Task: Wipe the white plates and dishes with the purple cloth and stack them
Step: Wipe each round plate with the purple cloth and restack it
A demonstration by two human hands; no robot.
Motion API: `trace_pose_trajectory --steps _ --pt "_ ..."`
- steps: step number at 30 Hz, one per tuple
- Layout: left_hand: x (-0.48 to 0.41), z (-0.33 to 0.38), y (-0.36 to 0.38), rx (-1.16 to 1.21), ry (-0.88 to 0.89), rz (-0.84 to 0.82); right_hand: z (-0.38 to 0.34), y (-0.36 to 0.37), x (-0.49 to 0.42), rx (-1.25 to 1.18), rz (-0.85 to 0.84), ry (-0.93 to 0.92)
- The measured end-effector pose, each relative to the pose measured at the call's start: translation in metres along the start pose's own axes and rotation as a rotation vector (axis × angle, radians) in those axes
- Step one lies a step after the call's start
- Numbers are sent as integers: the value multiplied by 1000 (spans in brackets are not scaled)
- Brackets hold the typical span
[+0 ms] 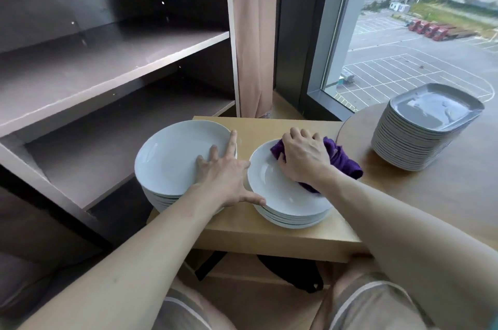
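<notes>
Left hand (223, 176) lies flat and spread, with its fingers on the rim of the left plate stack (172, 157) and its thumb touching the rim of the right plate stack (283, 195) just beside it. Right hand (304, 160) is bunched round the purple cloth (342, 160), pressing it into the top plate under its palm. Farther out, well to that hand's right, a stack of square dishes (420, 135) waits. Watch the stack under the left fingers: it seems to overhang the counter (258, 232) edge, so a sideways shove could tip it. Hard pressure near a rim could also rock the top plate.
</notes>
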State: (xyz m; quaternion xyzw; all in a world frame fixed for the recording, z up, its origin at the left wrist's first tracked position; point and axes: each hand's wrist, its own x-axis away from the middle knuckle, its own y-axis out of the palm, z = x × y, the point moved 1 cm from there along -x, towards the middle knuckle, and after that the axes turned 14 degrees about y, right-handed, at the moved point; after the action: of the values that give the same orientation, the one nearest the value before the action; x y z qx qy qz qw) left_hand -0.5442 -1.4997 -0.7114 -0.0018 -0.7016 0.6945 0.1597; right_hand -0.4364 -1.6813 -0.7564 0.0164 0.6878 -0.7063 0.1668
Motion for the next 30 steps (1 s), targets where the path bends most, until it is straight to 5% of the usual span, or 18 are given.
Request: trace_pose_trajectory --steps 6,18,30 --pt "1 1 -2 15 -8 8 34 -16 24 68 -83 1" --pt "-2 -2 1 22 -23 12 14 -33 64 -265 -444 -107" --pt "-1 1 -3 29 -13 7 -33 -10 41 -357 -180 -125"
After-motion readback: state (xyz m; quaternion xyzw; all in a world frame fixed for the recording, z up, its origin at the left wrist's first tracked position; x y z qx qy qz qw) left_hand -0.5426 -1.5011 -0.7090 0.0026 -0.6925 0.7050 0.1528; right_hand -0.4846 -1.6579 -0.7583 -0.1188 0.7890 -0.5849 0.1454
